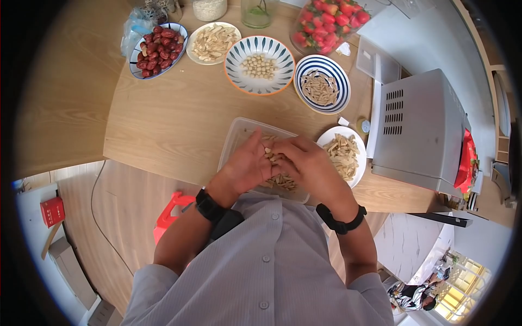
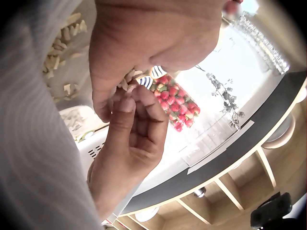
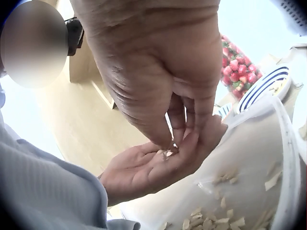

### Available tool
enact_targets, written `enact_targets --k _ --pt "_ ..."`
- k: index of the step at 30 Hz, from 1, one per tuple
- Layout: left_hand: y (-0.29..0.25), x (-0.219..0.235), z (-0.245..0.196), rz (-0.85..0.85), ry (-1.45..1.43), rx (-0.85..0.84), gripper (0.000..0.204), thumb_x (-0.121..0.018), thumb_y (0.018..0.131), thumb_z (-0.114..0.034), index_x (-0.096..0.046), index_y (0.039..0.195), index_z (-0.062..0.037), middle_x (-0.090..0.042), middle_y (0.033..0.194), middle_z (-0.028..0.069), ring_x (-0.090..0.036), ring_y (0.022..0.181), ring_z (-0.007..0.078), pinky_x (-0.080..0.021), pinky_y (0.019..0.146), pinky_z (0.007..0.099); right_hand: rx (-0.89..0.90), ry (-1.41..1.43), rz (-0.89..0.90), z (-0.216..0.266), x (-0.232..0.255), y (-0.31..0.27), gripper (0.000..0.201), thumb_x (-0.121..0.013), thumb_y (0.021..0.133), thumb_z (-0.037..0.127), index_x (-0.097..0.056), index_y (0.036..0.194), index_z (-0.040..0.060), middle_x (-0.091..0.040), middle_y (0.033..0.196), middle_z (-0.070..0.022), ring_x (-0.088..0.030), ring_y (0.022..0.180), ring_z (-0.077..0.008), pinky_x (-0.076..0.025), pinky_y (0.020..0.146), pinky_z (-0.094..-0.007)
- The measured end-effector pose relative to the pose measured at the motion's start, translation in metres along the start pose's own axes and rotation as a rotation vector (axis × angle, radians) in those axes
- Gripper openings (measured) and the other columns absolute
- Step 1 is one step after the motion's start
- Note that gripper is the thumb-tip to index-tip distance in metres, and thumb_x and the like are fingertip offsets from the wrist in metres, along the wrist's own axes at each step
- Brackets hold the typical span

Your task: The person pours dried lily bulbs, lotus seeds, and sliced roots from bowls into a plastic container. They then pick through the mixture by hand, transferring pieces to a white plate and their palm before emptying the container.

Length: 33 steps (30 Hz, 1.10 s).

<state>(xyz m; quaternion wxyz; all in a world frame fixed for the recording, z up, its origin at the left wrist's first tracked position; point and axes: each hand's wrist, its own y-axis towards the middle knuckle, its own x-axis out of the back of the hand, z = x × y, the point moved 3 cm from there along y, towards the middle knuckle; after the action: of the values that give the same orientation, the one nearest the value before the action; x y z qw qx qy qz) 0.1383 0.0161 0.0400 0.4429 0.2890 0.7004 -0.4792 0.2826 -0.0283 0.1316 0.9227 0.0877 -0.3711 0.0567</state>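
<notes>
My left hand [image 1: 247, 163] is turned palm up over a clear plastic container [image 1: 231, 142]. Small pale dried pieces [image 2: 127, 81] lie on its fingers and palm. From above, my right hand [image 1: 310, 163] reaches into that palm and pinches a small pale dried piece [image 3: 169, 154] between thumb and fingertips. Just which kind of dried food it is, I cannot tell. More dried slices [image 3: 211, 223] lie on the container's bottom, partly hidden by both hands in the head view. Beside my right hand stands a white plate [image 1: 360, 163] heaped with pale dried strips [image 1: 341, 155].
Along the back stand dishes of red dates [image 1: 160, 51], pale slices [image 1: 213, 42], round cream seeds [image 1: 259, 67] and thin brown pieces [image 1: 319, 88]. A clear tub of strawberries [image 1: 326, 24] is behind them. A grey appliance [image 1: 418, 130] borders the right side.
</notes>
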Motion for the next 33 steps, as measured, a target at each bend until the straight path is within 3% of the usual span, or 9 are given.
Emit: enact_targets --k 1,4,7,10,13,19,25,31,33 --pt "0.001 0.003 0.000 -0.013 -0.014 0.010 0.068 -0.028 0.113 -0.059 -0.063 0.128 -0.0025 -0.065 0.130 0.0115 -0.065 0.120 0.0247 -0.053 0.106 0.0446 0.032 -0.055 -0.016 0.005 -0.002 0.001 0.028 -0.072 0.083 0.001 -0.070 0.111 0.0037 -0.070 0.106 -0.0131 -0.068 0.101 -0.0362 -0.059 0.084 -0.0433" --pt "0.009 0.020 0.002 0.293 -0.111 0.059 0.070 -0.029 0.113 -0.059 -0.052 0.146 -0.0010 -0.063 0.142 0.0130 -0.062 0.130 0.0261 -0.049 0.113 0.0443 0.070 -0.277 -0.009 0.008 -0.015 -0.001 0.030 -0.073 0.078 0.004 -0.069 0.107 0.0008 -0.069 0.107 -0.0127 -0.066 0.100 -0.0358 -0.059 0.083 -0.0428" --pt "0.006 0.019 0.005 0.079 -0.016 0.036 0.070 -0.029 0.113 -0.059 -0.052 0.146 -0.0016 -0.063 0.142 0.0121 -0.062 0.131 0.0254 -0.049 0.113 0.0451 0.037 -0.310 0.030 0.010 -0.018 0.001 0.030 -0.071 0.074 0.003 -0.068 0.104 -0.0002 -0.068 0.110 -0.0127 -0.065 0.100 -0.0355 -0.059 0.083 -0.0423" --pt "0.003 0.019 0.004 0.093 -0.047 0.021 0.068 -0.028 0.114 -0.057 -0.052 0.146 -0.0018 -0.064 0.141 0.0122 -0.063 0.130 0.0259 -0.050 0.112 0.0460 0.039 -0.218 0.065 0.008 -0.011 0.004 0.028 -0.071 0.076 0.003 -0.068 0.104 0.0011 -0.069 0.108 -0.0128 -0.065 0.100 -0.0350 -0.058 0.083 -0.0426" --pt "0.003 0.011 0.003 0.013 -0.001 0.011 0.062 -0.031 0.114 -0.055 -0.066 0.120 -0.0041 -0.068 0.125 0.0129 -0.068 0.117 0.0261 -0.055 0.106 0.0455 -0.012 -0.064 0.018 0.004 -0.006 0.006 0.024 -0.071 0.081 0.000 -0.070 0.105 0.0023 -0.071 0.103 -0.0126 -0.068 0.097 -0.0357 -0.058 0.082 -0.0425" --pt "0.002 0.008 0.002 0.057 0.009 0.035 0.058 -0.033 0.116 -0.047 -0.063 0.126 0.0010 -0.066 0.132 0.0172 -0.066 0.124 0.0290 -0.054 0.110 0.0454 -0.285 0.355 0.077 -0.011 0.003 0.003 0.017 -0.075 0.092 -0.005 -0.072 0.107 0.0003 -0.075 0.109 -0.0069 -0.073 0.089 -0.0128 -0.060 0.076 -0.0285" --pt "-0.004 -0.004 -0.001 0.019 0.080 0.045 0.055 -0.036 0.116 -0.043 -0.059 0.133 0.0030 -0.063 0.137 0.0185 -0.064 0.127 0.0307 -0.053 0.113 0.0475 -0.475 0.741 0.097 -0.023 -0.001 -0.002 0.013 -0.071 0.095 -0.008 -0.070 0.108 -0.0050 -0.075 0.112 -0.0090 -0.074 0.102 -0.0161 -0.063 0.085 -0.0286" --pt "-0.003 -0.006 0.000 0.059 0.064 0.033 0.052 -0.039 0.116 -0.039 -0.048 0.147 0.0013 -0.060 0.142 0.0180 -0.062 0.132 0.0345 -0.050 0.117 0.0526 -0.325 0.849 -0.030 -0.038 -0.002 -0.003 0.014 -0.070 0.097 -0.007 -0.070 0.109 -0.0010 -0.075 0.112 -0.0080 -0.073 0.103 -0.0121 -0.063 0.075 -0.0245" --pt "-0.004 -0.008 -0.001 0.072 0.079 0.033 0.052 -0.040 0.115 -0.039 -0.047 0.147 0.0015 -0.061 0.141 0.0182 -0.061 0.132 0.0362 -0.050 0.117 0.0536 -0.413 0.910 -0.028 -0.041 0.001 -0.006 0.011 -0.071 0.098 -0.006 -0.070 0.108 -0.0016 -0.075 0.112 -0.0083 -0.072 0.103 -0.0112 -0.062 0.082 -0.0252"
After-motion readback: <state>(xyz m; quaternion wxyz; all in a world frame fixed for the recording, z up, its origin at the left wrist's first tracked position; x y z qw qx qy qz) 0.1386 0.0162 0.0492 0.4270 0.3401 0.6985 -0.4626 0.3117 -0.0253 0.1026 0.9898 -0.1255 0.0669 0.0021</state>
